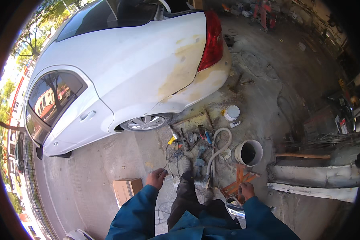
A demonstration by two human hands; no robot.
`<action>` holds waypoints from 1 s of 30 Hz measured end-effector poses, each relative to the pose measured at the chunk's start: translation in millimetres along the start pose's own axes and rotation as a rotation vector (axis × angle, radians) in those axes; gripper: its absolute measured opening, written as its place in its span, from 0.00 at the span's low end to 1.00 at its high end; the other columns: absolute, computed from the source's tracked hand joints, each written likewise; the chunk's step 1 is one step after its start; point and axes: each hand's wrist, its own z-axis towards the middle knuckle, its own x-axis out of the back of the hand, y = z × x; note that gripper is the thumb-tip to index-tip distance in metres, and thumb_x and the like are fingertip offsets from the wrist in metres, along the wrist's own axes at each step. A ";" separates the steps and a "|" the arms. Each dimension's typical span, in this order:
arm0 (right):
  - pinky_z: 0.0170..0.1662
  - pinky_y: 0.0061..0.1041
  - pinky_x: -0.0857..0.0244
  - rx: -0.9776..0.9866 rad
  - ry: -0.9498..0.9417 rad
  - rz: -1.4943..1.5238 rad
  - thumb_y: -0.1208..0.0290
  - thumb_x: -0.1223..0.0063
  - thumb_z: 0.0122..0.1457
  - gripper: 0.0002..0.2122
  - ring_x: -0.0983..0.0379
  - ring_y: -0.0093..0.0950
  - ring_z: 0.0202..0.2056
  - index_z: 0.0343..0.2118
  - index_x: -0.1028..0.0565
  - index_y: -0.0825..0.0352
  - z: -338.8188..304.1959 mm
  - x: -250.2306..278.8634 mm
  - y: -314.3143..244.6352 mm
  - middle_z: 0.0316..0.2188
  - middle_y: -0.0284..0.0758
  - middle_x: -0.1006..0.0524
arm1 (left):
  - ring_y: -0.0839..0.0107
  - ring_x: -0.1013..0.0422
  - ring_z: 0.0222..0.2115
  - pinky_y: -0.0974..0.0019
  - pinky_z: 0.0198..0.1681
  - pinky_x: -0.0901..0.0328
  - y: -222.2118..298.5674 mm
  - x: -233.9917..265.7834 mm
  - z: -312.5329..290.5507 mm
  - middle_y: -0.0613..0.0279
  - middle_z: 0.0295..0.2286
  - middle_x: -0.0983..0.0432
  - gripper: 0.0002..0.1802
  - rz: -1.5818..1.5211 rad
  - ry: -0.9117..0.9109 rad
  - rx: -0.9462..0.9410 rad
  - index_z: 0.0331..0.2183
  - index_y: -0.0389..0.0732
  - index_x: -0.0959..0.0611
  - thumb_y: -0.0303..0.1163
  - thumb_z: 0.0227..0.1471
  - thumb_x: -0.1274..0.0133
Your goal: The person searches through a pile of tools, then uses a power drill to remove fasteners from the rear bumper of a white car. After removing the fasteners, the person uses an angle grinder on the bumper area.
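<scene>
Far left, the white car [120, 68] stands with its rear quarter sanded down to yellowish filler, and a cardboard box [126, 190] sits on the concrete floor [88, 176] just left of your knee.

Your left hand [156, 178] is raised above the floor beside that box, its grip closed around a small grey object [164, 173] with a thin wire [167, 158] trailing up toward the tool pile (too small to say just what the object is). So the thing is already in your grip, held clear of the floor, near your dark shoe [187, 176].

Ahead of the shoe lies the scatter of tools [190, 140] by the rear wheel, a yellow-handled one among them, with a pale hose [220, 148] looping through to the right.

Your right hand [247, 189] is lower and to the right, resting on or just over an orange frame [238, 182] on the floor. I cannot tell whether that grip is closed on it or only touching, since the fingers are hidden from above. Beyond it stand a white bucket [249, 153] with a dark inside and, farther off, a small white tub [231, 112].

My reading is that you are at a pick-and-sort step, crouched over the kit with one item in hand. The next move calls for keeping the trailing wire free of the hose and tools as you lift, and steadying yourself with the right hand.
</scene>
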 end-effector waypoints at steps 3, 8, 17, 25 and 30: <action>0.34 0.32 0.24 -0.035 0.062 0.127 0.66 0.45 0.70 0.11 0.22 0.26 0.29 0.35 0.21 0.68 20.0 -37.9 -27.5 0.28 0.34 0.21 | 0.47 0.18 0.34 0.54 0.38 0.26 51.1 11.4 118.5 0.45 0.31 0.15 0.14 0.208 -0.114 -0.184 0.38 0.35 0.12 0.36 0.67 0.42; 0.39 0.38 0.23 -0.174 0.074 -0.016 0.65 0.44 0.72 0.11 0.22 0.27 0.32 0.41 0.20 0.70 45.6 -122.8 -96.7 0.31 0.35 0.21 | 0.40 0.23 0.35 0.46 0.38 0.28 98.7 -3.5 282.1 0.45 0.31 0.19 0.08 0.270 -0.237 -0.657 0.35 0.37 0.14 0.32 0.61 0.39; 0.42 0.48 0.25 0.203 -0.123 -0.296 0.61 0.42 0.68 0.15 0.18 0.47 0.36 0.48 0.18 0.68 229.4 -257.4 -91.5 0.33 0.44 0.16 | 0.49 0.23 0.31 0.49 0.35 0.28 138.9 -50.8 444.1 0.53 0.28 0.21 0.04 0.402 -0.191 -0.997 0.33 0.40 0.16 0.29 0.56 0.37; 0.54 0.47 0.26 0.145 -0.049 -0.428 0.56 0.38 0.62 0.24 0.20 0.52 0.50 0.54 0.22 0.71 431.3 -357.6 11.3 0.45 0.52 0.16 | 0.63 0.23 0.26 0.61 0.29 0.29 121.7 -82.5 539.1 0.63 0.25 0.20 0.07 0.738 0.132 -1.364 0.31 0.41 0.17 0.25 0.48 0.34; 0.66 0.52 0.35 0.026 0.183 -0.416 0.58 0.40 0.60 0.31 0.27 0.56 0.60 0.59 0.27 0.80 555.1 -391.1 138.2 0.56 0.61 0.23 | 0.66 0.21 0.24 0.64 0.28 0.30 87.1 -119.0 555.6 0.63 0.26 0.19 0.03 0.815 0.550 -1.396 0.31 0.44 0.16 0.29 0.52 0.37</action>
